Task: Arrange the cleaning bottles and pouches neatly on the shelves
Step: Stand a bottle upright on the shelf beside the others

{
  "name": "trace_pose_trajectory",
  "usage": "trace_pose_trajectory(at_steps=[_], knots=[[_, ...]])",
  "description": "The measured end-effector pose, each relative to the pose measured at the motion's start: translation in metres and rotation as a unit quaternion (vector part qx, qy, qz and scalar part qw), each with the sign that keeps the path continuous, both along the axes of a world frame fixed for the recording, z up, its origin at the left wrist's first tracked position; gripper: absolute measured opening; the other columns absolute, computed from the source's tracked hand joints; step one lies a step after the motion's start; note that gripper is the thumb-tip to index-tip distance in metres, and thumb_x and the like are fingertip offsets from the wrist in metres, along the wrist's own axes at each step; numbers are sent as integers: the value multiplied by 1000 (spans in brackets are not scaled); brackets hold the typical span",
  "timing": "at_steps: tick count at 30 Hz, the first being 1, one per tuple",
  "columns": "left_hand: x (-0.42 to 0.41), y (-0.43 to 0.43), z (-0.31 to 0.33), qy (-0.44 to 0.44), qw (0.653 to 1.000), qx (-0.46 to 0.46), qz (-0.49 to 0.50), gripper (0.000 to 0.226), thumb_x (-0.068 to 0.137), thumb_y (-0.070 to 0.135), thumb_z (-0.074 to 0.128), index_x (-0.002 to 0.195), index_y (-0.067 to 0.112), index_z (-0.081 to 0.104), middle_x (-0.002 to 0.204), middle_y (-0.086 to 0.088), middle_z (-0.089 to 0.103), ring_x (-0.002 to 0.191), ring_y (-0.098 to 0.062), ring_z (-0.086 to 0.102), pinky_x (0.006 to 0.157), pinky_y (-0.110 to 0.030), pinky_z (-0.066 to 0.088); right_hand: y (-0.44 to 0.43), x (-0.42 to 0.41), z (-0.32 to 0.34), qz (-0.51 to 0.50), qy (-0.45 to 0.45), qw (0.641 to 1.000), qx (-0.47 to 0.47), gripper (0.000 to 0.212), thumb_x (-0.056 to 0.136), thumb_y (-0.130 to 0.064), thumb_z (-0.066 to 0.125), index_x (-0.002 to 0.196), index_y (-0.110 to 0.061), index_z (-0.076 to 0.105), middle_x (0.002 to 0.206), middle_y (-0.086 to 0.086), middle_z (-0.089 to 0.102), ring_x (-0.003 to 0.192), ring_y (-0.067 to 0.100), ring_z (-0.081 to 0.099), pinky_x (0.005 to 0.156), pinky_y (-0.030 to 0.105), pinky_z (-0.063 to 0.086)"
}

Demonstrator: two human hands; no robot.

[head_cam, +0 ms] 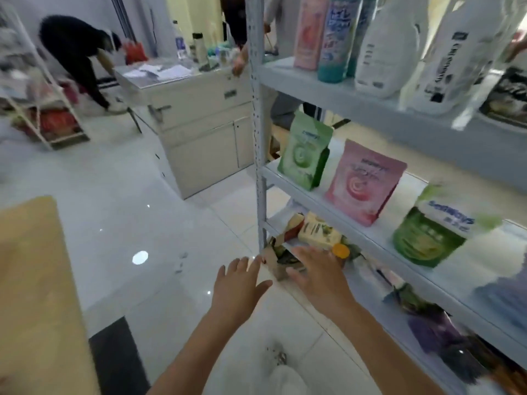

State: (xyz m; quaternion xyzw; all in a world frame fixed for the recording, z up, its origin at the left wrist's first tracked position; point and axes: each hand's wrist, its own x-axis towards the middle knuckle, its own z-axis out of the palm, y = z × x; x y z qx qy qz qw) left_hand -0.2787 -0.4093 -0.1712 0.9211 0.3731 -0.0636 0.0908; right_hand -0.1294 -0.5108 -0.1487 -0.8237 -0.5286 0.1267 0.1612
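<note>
A grey metal shelf unit (368, 105) fills the right side. Its upper shelf carries a pink bottle (309, 32), a blue bottle (338, 38) and two white bottles (385, 49). On the middle shelf stand a green pouch (305, 155), a pink pouch (363, 182) and a blurred green pouch (430, 235). The lower shelf holds a yellow pack (319, 230), a brown pouch (278, 260) and darker pouches (427, 317). My left hand (238, 283) hovers with fingers spread, holding nothing, near the shelf post. My right hand (316, 272) reaches flat over the lower shelf's front items.
A beige cabinet (199, 121) with papers and bottles on top stands behind the shelf post. A person in black bends over at the far left beside a wire rack (42, 109). A tan board (34, 295) lies at the left edge. White glossy tiles cover the floor.
</note>
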Motion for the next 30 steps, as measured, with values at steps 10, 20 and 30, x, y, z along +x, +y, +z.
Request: trace_pose_trajectory(at_steps=[10,20,30], knots=[[40,194,28,10,999,50,20,65,100,55,27,154,25,8,158,-3,24,145,-22,21,117,-40,20,196,56,-13,-3,32,999,32,46,96,-48,38,139,-33,37,146,-13,38,140,15,26,112,45,26],[121,305,96,-91,991,84,-46,66,99,55,28,154,27,7,160,-3,18,147,-22,17,118,-36,18,285,106,71,-49,-29,990,129,49,96,-44,41,142,-29,35,151,-10,31,143,11,16,117,37,10],[253,384,147,-327,884,136,-306,65,95,52,38,150,16,33,155,-8,33,144,-25,30,114,-42,29,323,139,142,-253,-110,903,328,53,90,-44,44,139,-22,44,145,-6,41,133,7,31,107,26,26]])
